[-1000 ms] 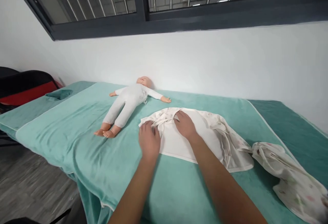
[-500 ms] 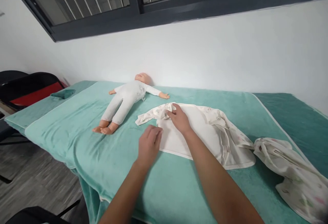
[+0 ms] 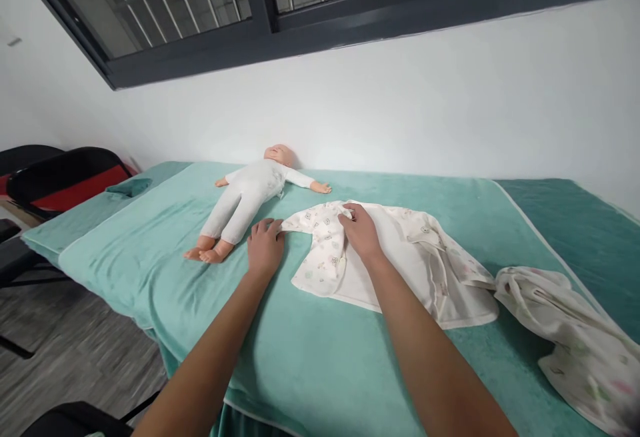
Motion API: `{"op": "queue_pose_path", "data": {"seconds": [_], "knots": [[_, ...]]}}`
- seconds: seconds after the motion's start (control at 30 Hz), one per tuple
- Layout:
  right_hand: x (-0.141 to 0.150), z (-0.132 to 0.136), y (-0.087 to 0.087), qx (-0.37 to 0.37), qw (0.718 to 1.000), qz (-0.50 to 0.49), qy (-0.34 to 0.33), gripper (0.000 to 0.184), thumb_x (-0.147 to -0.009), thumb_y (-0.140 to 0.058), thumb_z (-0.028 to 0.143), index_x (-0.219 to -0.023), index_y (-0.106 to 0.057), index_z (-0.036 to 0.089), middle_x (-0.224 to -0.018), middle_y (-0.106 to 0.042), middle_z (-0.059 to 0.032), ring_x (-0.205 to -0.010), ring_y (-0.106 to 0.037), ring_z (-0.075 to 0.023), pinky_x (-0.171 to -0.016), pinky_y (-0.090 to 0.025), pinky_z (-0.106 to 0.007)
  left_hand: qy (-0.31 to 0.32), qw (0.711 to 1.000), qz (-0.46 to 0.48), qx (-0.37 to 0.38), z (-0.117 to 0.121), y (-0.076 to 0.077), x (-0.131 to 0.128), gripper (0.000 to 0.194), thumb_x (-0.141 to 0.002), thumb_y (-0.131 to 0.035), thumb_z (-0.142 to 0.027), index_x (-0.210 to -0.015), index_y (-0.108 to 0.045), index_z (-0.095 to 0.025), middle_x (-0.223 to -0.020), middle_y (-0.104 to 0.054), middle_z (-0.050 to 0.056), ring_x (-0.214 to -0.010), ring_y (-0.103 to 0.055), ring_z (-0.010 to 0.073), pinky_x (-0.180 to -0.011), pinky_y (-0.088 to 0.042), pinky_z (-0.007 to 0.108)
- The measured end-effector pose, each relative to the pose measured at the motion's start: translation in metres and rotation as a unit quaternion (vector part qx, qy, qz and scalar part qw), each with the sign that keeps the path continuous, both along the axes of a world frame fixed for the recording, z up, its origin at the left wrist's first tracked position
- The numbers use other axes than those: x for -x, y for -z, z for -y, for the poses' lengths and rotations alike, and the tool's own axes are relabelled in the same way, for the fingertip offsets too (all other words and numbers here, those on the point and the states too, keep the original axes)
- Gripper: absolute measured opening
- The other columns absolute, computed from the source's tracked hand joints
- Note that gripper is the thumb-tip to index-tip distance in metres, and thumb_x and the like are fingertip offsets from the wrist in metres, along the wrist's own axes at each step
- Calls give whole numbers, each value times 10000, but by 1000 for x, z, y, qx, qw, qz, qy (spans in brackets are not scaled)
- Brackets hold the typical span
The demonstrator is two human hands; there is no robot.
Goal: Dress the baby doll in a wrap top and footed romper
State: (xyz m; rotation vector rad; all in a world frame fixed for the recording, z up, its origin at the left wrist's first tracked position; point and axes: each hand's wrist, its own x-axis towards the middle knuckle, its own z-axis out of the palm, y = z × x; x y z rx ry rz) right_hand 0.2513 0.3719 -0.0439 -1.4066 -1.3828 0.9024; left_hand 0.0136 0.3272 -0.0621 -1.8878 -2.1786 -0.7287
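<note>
Right, in the head view your left hand point(image 3: 266, 248) pinches the sleeve end of the baby shirt point(image 3: 327, 250), and your right hand point(image 3: 361, 229) grips its front edge near the neck. The shirt lies beneath and between them, running rightward. Beyond your left hand lies the doll point(image 3: 253, 190) (face up, arms spread); well right of both, a crumpled patterned cloth point(image 3: 575, 337).

The right edge of the picture cuts off the bundled cloth point(image 3: 580, 344), and its far end is blurred. The top edge crops the window point(image 3: 190, 44). The right hand point(image 3: 361, 232) hides part of the shirt point(image 3: 327, 250) beneath it. The left hand's fingertips point(image 3: 273, 224) cover the sleeve's end. The black chair point(image 3: 75, 420) runs out of view below.
</note>
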Motion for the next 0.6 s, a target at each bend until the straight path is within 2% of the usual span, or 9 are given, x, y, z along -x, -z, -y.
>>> {"op": "queue_pose_path", "data": {"seconds": [0.1, 0.2, 0.33, 0.4, 0.5, 0.53, 0.57, 0.6], "knots": [[0, -2, 1, 6, 1000, 8, 0, 384, -804, -553, 382, -1149, -650, 243, -968, -656, -32, -863, -616, -215, -858, -483, -353, 18, 999, -18, -46, -9, -4, 5, 417, -942, -409, -137, -1222, -695, -255, -1295, -660, 96, -1223, -558, 301, -984, -467, 459], [0, -3, 2, 3, 1000, 28, 0, 364, -818, -538, 376, -1138, -661, 251, -964, -658, -36, -922, -622, -228, -903, -472, -367, -2, 994, -36, -106, -15, -6, 6, 481, -922, -399, -83, -1263, -680, -273, -1436, -575, 80, -1338, -490, 300, -1030, -429, 472], [2, -6, 3, 1, 999, 41, 3, 354, -840, -504, 338, -1149, -657, 259, -1029, -677, -50, -981, -628, -240, -928, -468, -377, -10, 992, -44, -120, -14, -5, 5, 534, -880, -396, -30, -1273, -672, -263, -1509, -509, 83, -1413, -430, 294, -1074, -394, 487], [2, -6, 4, 8, 999, 41, -3, 368, -842, -477, 288, -1168, -647, 258, -1028, -686, -54, -976, -635, -240, -913, -478, -370, 55, 990, -41, -124, -10, -4, 3, 508, -894, -373, -38, -1246, -676, -242, -1466, -559, 77, -1393, -467, 247, -1113, -378, 451], [2, -5, 3, 10, 999, 46, -16, 389, -842, -463, 248, -1193, -632, 252, -1060, -695, -60, -1003, -637, -245, -916, -481, -368, 193, 975, -36, -105, -5, -3, 0, 438, -919, -376, -98, -1210, -674, -233, -1363, -647, 54, -1340, -528, 186, -1154, -362, 379], [2, -4, 1, 9, 998, 51, -20, 386, -849, -472, 260, -1202, -626, 252, -1092, -693, -62, -1020, -633, -248, -923, -479, -371, 212, 972, -25, -101, -5, -2, -1, 406, -930, -388, -136, -1204, -672, -230, -1337, -664, 55, -1323, -544, 186, -1149, -368, 369], [2, -2, 0, 9, 998, 57, -27, 379, -860, -487, 287, -1213, -622, 254, -1123, -689, -62, -1035, -629, -251, -929, -476, -374, 206, 973, -7, -105, -4, -2, -2, 374, -943, -400, -184, -1199, -670, -224, -1316, -673, 64, -1303, -559, 196, -1136, -382, 368], [1, -1, -2, 9, 997, 66, -37, 374, -870, -505, 325, -1220, -618, 257, -1146, -685, -60, -1044, -625, -253, -933, -473, -377, 173, 978, 20, -115, -5, -1, -1, 353, -955, -411, -241, -1195, -668, -214, -1298, -679, 80, -1279, -573, 215, -1116, -398, 376]]}}
